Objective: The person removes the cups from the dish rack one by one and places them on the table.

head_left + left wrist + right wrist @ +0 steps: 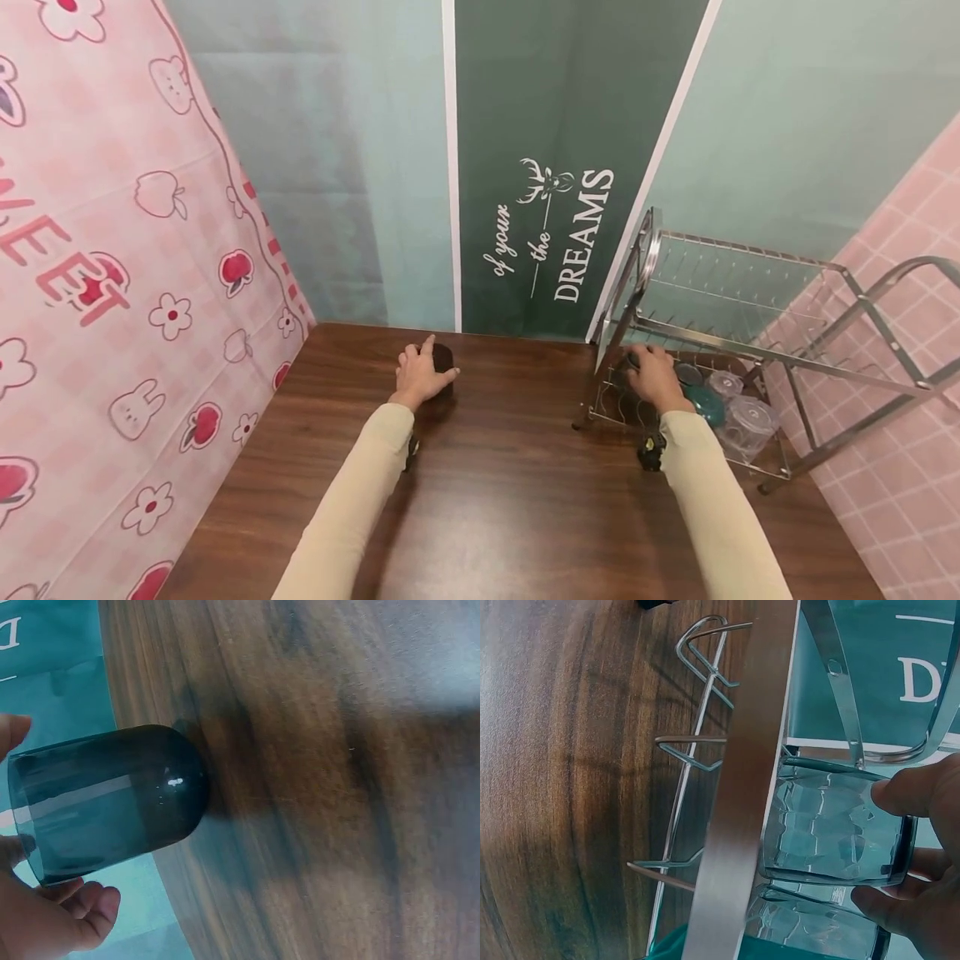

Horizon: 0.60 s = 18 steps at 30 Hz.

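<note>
A dark tinted glass [112, 802] stands upright on the wooden table, its rounded base down. My left hand [422, 377] is spread over its rim; in the left wrist view the thumb lies just beside the rim, and one fingertip seems to touch it. On the metal rack's lower tier, my right hand [654, 377] pinches a faceted, bluish-grey glass [832, 825] near its rim, between thumb and fingers. A similar glass [810, 922] stands right beside it, close to the fingers. A metal bar of the rack hides part of both.
The two-tier metal rack [750, 343] stands at the right of the table [495, 500]. Its lower tier also holds a teal vessel [707, 406] and clear glassware [750, 423]. Printed curtains [345, 167] border the table's back and sides.
</note>
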Available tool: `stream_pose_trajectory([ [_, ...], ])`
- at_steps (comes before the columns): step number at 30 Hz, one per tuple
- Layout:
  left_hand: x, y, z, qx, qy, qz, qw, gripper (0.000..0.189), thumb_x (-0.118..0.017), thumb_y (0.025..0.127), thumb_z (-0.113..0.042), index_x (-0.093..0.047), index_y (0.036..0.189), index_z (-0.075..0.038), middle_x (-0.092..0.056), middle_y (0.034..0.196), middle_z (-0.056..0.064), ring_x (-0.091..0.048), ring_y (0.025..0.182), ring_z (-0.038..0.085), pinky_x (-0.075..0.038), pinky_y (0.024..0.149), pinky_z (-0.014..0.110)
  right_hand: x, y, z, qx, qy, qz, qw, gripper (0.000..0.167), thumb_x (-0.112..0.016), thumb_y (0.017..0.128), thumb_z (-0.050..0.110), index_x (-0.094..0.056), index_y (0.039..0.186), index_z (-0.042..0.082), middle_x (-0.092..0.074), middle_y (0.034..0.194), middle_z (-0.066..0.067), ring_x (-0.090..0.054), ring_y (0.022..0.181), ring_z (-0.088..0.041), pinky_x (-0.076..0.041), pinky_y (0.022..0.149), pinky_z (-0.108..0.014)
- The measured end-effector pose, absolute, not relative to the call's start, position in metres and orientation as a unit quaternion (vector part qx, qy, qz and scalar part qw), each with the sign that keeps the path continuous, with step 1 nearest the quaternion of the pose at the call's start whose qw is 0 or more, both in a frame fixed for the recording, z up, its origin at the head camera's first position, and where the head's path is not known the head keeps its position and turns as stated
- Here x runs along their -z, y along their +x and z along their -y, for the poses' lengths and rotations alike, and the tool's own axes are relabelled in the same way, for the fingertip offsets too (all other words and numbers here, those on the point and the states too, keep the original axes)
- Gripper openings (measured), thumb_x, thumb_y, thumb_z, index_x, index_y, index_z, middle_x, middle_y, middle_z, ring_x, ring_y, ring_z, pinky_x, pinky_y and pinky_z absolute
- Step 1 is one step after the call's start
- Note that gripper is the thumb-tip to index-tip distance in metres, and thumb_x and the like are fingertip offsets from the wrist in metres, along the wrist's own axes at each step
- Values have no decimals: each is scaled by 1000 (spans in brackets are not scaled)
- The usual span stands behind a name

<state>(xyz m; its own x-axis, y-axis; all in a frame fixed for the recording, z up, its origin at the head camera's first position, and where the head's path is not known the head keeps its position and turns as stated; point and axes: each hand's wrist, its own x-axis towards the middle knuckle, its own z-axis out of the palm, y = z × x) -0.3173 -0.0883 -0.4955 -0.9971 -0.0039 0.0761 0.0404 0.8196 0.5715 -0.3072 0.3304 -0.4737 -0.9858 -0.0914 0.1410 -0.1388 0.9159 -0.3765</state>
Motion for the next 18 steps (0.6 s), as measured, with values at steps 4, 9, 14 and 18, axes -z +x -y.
stream_pose_trajectory([
  [4,498,-315,91,299,-13,954,31,87,-69,78,-45,-28,147,-12,-31,136,27,-32,120,41,-31,91,56,472,-309,-332,-191,57,978,54,40,-53,89,4,-45,128,-1,-28,130,-39,-25,117,-58,-31,83,-67],
  [9,499,-312,93,308,-9,951,33,85,-70,78,-42,-29,146,-13,-32,135,25,-34,120,40,-29,94,56,471,-309,-332,-192,62,978,59,40,-55,89,3,-45,128,-2,-30,129,-39,-27,116,-57,-31,84,-67],
  [14,495,-310,93,305,-13,951,47,83,-69,79,-42,-30,145,-11,-31,135,25,-34,121,41,-29,94,56,468,-305,-329,-201,57,976,68,40,-56,88,3,-48,127,-2,-32,129,-38,-26,116,-58,-30,85,-67],
  [18,491,-306,89,315,-13,947,66,80,-70,78,-40,-34,143,-10,-32,135,25,-33,121,41,-28,94,56,461,-299,-328,-204,59,973,85,39,-58,87,2,-50,125,-2,-35,127,-38,-27,116,-58,-28,86,-67],
])
